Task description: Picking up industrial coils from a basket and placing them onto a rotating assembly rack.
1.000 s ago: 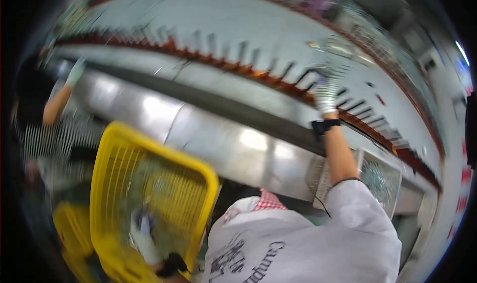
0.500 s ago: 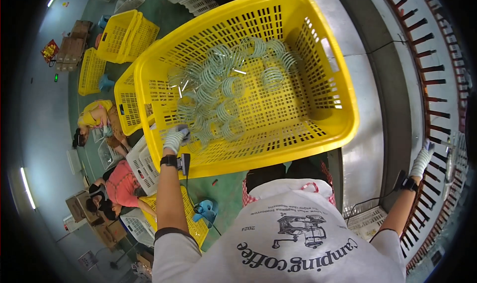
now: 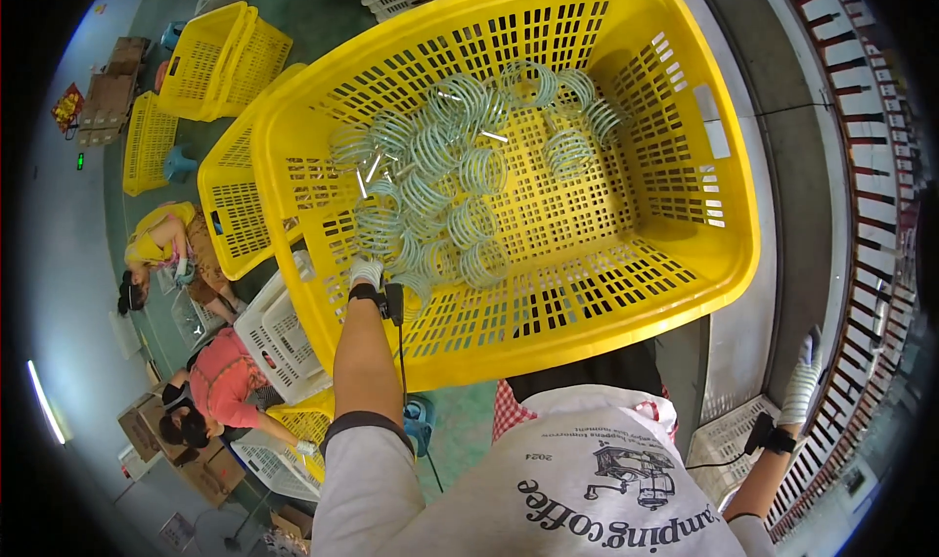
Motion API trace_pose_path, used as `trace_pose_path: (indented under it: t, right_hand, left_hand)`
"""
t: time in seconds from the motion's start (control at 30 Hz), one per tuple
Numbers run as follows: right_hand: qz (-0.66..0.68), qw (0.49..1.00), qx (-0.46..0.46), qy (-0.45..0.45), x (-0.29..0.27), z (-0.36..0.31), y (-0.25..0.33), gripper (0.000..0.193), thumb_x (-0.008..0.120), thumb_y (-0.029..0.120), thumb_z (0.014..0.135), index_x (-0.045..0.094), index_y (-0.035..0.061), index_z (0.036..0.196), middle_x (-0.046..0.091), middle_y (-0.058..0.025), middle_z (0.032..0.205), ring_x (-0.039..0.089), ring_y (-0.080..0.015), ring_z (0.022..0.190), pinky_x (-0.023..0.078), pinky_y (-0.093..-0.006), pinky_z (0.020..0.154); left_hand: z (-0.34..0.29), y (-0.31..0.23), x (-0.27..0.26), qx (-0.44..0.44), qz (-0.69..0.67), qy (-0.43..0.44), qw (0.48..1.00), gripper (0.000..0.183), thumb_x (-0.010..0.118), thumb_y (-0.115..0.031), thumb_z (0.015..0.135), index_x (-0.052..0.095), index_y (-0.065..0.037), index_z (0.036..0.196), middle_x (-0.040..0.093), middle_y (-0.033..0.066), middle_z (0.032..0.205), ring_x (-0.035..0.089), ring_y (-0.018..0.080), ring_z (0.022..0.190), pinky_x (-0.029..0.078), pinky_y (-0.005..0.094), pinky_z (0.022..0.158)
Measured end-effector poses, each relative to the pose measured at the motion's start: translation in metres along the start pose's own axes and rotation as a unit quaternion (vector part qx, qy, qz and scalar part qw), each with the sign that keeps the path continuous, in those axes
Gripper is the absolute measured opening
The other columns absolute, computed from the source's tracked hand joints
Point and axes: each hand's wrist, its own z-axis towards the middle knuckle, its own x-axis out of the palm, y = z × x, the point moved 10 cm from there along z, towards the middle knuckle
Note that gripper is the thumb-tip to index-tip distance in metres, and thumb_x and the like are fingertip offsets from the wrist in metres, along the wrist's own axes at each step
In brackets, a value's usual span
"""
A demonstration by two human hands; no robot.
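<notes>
- The yellow basket (image 3: 685,234) is sitting a little lower and more level before me than half a second ago, the pale coils (image 3: 450,180) still heaped in its left half.
- My gloved left hand (image 3: 366,271) is gripping the basket's near rim, the coils lying just beyond it.
- My gloved right hand (image 3: 802,371) is hanging out to the right, well apart from the basket; I cannot tell its grip.
- More yellow baskets (image 3: 220,58) and brown cartons (image 3: 108,102) are lying on the floor to the left.
</notes>
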Motion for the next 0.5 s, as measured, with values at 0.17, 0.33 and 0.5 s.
trace_pose_path:
  t: [0.17,0.33,0.5]
  right_hand:
    - [0.018,0.999,-0.03,0.022,0.027,-0.015,0.064,0.04,0.048,0.022,0.093,0.044,0.0035,0.129,0.05,-0.0009,0.118,0.045,-0.0095,0.104,0.034,-0.023,0.093]
    - [0.102,0.992,0.002,0.08,0.091,-0.026,0.154,0.035,0.046,0.019,0.094,0.047,0.0018,0.125,0.054,-0.0036,0.111,0.048,-0.0118,0.101,0.036,-0.0238,0.091]
    - [0.083,0.96,-0.044,0.263,0.178,-0.067,0.247,0.034,0.047,0.019,0.092,0.049,0.0027,0.122,0.057,-0.0068,0.111,0.051,-0.0151,0.103,0.038,-0.0281,0.092]
  left_hand:
    - [-0.032,-0.005,0.02,-0.076,-0.179,0.172,0.966,0.044,0.051,-0.017,0.087,0.042,-0.013,0.13,0.062,0.0097,0.104,0.058,0.0226,0.072,0.047,0.0374,0.065]
    - [-0.039,-0.016,-0.037,-0.042,-0.043,0.024,0.998,0.027,0.054,-0.02,0.086,0.06,-0.009,0.11,0.066,0.009,0.095,0.061,0.0261,0.066,0.047,0.0373,0.063]
    - [-0.084,-0.05,-0.079,0.069,-0.498,0.147,0.852,0.017,0.057,-0.012,0.084,0.064,-0.001,0.095,0.064,0.0055,0.083,0.058,0.0119,0.068,0.05,0.0252,0.066]
